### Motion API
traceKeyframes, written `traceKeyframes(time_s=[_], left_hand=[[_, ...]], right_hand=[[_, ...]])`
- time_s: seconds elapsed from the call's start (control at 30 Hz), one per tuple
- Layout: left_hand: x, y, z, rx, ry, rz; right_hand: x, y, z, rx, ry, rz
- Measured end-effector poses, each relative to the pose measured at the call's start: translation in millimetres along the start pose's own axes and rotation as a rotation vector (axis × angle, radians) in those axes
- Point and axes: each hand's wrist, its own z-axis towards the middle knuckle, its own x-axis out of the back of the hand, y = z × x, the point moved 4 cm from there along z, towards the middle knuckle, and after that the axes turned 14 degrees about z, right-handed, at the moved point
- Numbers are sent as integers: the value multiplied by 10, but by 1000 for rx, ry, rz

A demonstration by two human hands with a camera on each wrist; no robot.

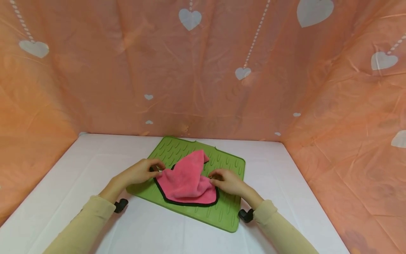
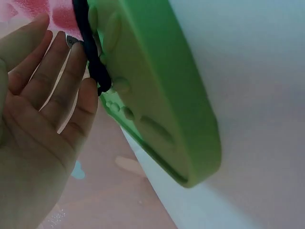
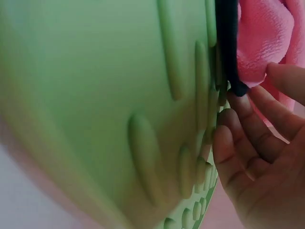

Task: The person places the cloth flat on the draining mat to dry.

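A pink cloth with a black border lies rumpled on a green ridged mat, a fold standing up in its middle. At the cloth's left edge, my left hand pinches the fabric between thumb and fingers. My right hand pinches the opposite edge. In the left wrist view, the fingers reach behind the black border. The right wrist view shows the thumb against the pink fabric, with fingers under its dark-edged corner. Part of the mat is hidden beneath the cloth.
The mat lies at an angle on a white-covered table. An orange curtain with white hearts encloses the back and both sides. A black wrist device sits on the left wrist, another on the right.
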Motion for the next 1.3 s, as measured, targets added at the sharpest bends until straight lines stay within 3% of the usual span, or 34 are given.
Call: traceKeyframes(time_s=[0.37,0.73,0.9,1.3], left_hand=[[-44,34,-13,-5,-13,29],[55,8,-164,79,164,92],[110,10,-245,79,226,110],[90,-9,-406,44,167,44]], right_hand=[[-73,-33,-8,16,-31,11],[7,-10,-149,24,117,75],[71,2,-250,59,199,52],[157,64,-442,12,292,13]])
